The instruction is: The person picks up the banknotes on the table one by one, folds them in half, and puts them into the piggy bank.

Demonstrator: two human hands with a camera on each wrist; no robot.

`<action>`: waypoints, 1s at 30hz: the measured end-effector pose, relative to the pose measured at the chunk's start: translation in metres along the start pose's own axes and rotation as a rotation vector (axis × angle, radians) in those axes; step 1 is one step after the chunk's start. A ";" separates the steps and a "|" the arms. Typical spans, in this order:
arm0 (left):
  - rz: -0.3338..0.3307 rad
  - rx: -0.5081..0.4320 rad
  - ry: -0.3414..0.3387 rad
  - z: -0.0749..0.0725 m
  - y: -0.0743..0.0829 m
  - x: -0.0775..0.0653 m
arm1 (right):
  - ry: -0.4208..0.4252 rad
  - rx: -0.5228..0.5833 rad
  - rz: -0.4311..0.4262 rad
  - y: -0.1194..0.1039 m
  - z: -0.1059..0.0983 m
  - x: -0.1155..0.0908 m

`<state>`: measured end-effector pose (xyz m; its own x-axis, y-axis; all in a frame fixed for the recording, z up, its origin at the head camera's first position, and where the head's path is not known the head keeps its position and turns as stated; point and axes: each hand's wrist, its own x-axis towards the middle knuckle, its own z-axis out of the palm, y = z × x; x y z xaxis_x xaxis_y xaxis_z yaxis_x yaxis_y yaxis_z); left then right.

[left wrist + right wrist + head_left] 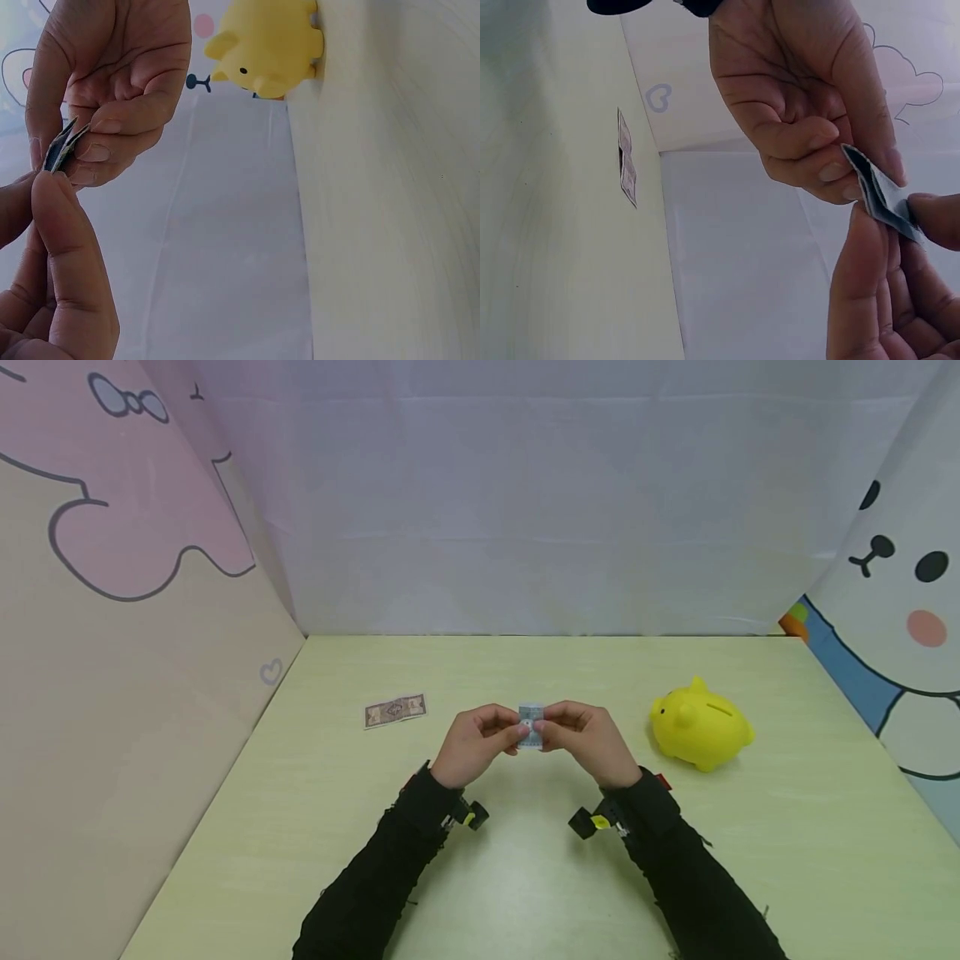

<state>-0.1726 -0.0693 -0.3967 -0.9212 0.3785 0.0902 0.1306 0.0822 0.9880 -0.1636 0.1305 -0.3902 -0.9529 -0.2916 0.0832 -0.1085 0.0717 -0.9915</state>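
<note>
A small, folded, pale-blue oblong banknote (531, 715)

Matt paper in a small folded blue-green banknote (531, 714), creased paper in an oblong brown banknote (395, 711), smooth, seemingly plastic yellow pig-shaped figure (701, 731), softly glossy, wood-grained pale tabletop (517, 885), rough black cloth sleeves (360, 881)

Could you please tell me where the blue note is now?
In the head view, the blue note is near centre, pinched by the left hand and right hand, left of the piggy bank.
</note>
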 end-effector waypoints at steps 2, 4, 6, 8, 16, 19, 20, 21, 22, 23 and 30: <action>0.006 0.005 0.002 0.000 -0.001 0.000 | 0.002 -0.006 0.008 0.000 0.000 0.000; 0.005 0.007 0.003 0.000 -0.001 -0.001 | 0.003 -0.007 0.016 0.000 0.000 0.000; 0.001 0.011 0.004 0.000 0.000 -0.001 | 0.003 -0.009 0.020 0.000 0.000 0.000; -0.002 0.015 0.005 0.000 -0.001 -0.001 | 0.001 -0.012 0.020 -0.001 0.001 0.000; -0.001 0.022 0.004 -0.001 -0.001 0.000 | 0.002 -0.015 0.032 0.000 0.001 0.001; -0.004 0.027 0.004 -0.001 0.000 0.000 | 0.002 -0.013 0.037 0.000 0.001 0.001; -0.003 0.029 0.003 -0.001 0.000 -0.001 | 0.003 -0.011 0.039 0.000 0.001 0.001; -0.004 0.030 0.002 -0.001 0.000 -0.001 | 0.002 -0.012 0.039 0.000 0.001 0.001; -0.008 0.031 0.002 -0.001 0.000 0.000 | 0.003 -0.011 0.041 0.000 0.001 0.001; -0.008 0.033 0.002 -0.001 0.000 0.000 | 0.002 -0.012 0.040 0.001 0.001 0.001; -0.014 0.042 0.000 -0.001 -0.002 0.001 | 0.006 -0.017 0.045 0.001 0.001 0.002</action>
<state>-0.1738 -0.0702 -0.3981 -0.9232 0.3766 0.0764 0.1328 0.1260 0.9831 -0.1651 0.1293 -0.3913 -0.9586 -0.2820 0.0395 -0.0706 0.1009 -0.9924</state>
